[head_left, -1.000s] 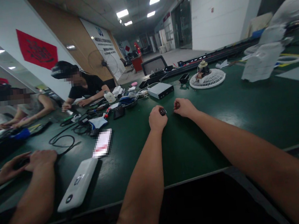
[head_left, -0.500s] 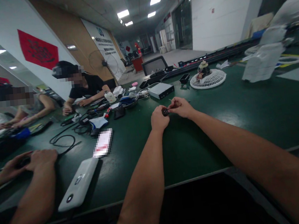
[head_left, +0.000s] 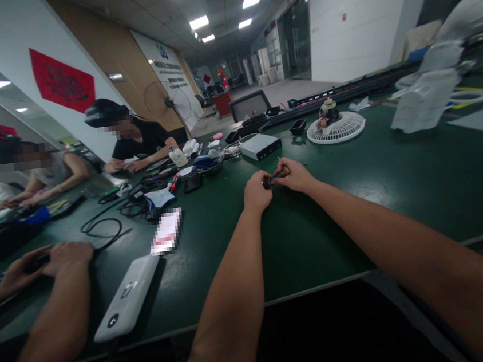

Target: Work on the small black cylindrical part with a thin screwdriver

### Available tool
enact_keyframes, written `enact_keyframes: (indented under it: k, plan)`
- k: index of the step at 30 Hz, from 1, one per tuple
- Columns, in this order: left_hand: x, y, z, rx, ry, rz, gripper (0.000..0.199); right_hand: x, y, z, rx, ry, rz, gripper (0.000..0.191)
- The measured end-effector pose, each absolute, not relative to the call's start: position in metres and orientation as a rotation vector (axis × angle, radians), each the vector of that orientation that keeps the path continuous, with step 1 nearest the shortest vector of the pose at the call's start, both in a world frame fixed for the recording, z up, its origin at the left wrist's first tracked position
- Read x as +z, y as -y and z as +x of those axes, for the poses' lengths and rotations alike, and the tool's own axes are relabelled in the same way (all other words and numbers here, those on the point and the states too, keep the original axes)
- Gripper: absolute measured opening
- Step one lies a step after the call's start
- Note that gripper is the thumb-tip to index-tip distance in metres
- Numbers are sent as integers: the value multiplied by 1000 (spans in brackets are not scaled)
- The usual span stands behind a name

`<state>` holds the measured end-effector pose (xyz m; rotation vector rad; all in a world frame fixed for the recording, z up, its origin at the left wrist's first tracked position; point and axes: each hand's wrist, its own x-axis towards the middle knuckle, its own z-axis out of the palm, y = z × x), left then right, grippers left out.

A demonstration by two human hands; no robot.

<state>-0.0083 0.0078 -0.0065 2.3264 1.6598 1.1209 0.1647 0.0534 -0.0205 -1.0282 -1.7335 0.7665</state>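
Note:
Just above the green tabletop, my left hand (head_left: 258,192) is closed on a small dark round part (head_left: 266,183), its exact kind too small to tell. Close by on the right, my right hand (head_left: 294,175) is pinched, its fingertips meeting the dark part's edge. A thin pale tip pokes up over the right fingers; what it belongs to is hidden in the grip. Beyond both hands lies a grey metal box (head_left: 260,145). A white fan grille (head_left: 336,129) with a motor on it rests to the right of that box.
A long white device (head_left: 127,299) and a blurred-out bright item (head_left: 167,231) lie to my left, beside a co-worker's hands (head_left: 66,258). Black cables (head_left: 103,224) and loose parts spread behind them. A white plastic fan body (head_left: 427,98) stands at the right. Other people sit across the table.
My right fingers have shifted slightly around the dark part, and more of it shows between my hands. My left hand stays nearly in place. A person across the table has moved a hand.

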Motion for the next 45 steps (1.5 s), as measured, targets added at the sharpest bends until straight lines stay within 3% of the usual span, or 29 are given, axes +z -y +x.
enact_keyframes:
  k: [7,11,12,16,19,28,45]
  plan:
    - [-3,-5,-5,1030,-1654,2359,22,-19,-50,164,608,1842,-1083,33]
    - [-3,-4,-2,1095,-1759,2317,24,-18,-50,160,547,1841,-1078,16]
    - [-3,-4,-2,1113,-1796,2303,25,-17,-49,159,598,1811,-1056,19]
    - [-4,-5,-5,1185,-1932,2217,27,-9,-47,157,945,1506,-971,58]
    - [-4,-5,-7,1197,-2006,2155,26,-2,-45,159,1041,1329,-971,71]
    - [-3,-4,-5,1178,-1941,2196,26,-3,-45,161,1245,1306,-922,62]
    - [-4,-5,-4,1135,-1925,2197,25,0,-43,162,1205,1367,-951,66]
